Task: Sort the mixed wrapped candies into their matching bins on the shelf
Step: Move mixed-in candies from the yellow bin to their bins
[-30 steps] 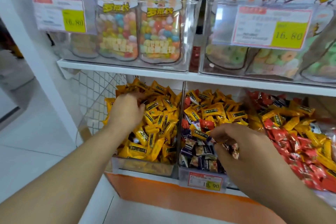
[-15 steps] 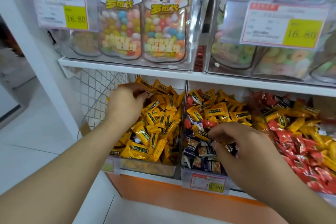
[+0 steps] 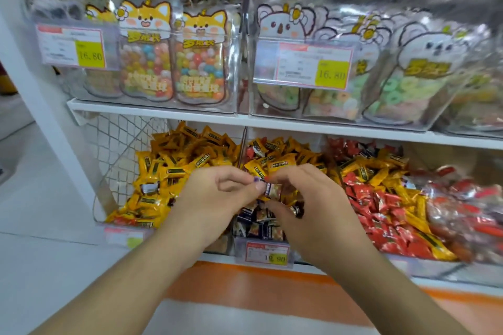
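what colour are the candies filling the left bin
Yellow-orange wrappers with a dark label, seen in the head view: candies in the left bin.

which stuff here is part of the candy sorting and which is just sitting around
Part of the job:
left hand
right hand
dark wrapped candy pinched between both hands
yellow candy bin
middle mixed bin
red and yellow bin

Just there:
jelly bean bags
ring gummy bags
price tags

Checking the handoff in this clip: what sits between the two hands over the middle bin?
In the head view, a small dark-wrapped candy sits between the left hand and right hand, pinched by fingertips of both, above the middle bin's dark candies.
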`<state>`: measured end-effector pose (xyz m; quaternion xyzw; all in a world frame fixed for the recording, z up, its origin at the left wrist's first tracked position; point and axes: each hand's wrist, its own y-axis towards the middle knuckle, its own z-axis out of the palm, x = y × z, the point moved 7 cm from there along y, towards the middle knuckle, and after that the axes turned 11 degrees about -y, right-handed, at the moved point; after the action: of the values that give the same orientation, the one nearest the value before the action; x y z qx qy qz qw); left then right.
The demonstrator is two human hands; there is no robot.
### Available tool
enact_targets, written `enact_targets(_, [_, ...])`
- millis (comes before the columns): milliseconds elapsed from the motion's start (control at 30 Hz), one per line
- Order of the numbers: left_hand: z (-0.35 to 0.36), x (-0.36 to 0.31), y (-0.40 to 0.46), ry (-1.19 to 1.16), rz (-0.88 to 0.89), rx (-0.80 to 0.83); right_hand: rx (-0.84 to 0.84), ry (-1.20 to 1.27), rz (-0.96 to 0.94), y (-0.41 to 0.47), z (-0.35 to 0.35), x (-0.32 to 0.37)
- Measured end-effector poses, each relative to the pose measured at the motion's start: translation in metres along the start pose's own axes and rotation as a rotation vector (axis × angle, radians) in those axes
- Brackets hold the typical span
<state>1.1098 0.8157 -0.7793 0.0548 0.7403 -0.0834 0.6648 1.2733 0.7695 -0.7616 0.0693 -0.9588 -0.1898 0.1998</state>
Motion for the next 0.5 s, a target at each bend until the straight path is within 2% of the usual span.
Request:
enact_targets(133, [0.011,-0.002,-0.009,0.05,0.043,0.035,-0.003,-0.039,-0.004,-0.007,-0.005,-0.011])
enact_targets(300, [-0.019,-0.004,0.011,0.301,0.239,-0.164,0.127,-0.138,0.076,-0.012,0.006,-0.029])
enact_targets(500, [-0.07,0.014,0.082,0.631,0.214,-0.282,0.134,-0.14,0.09,-0.006,0.011,-0.024])
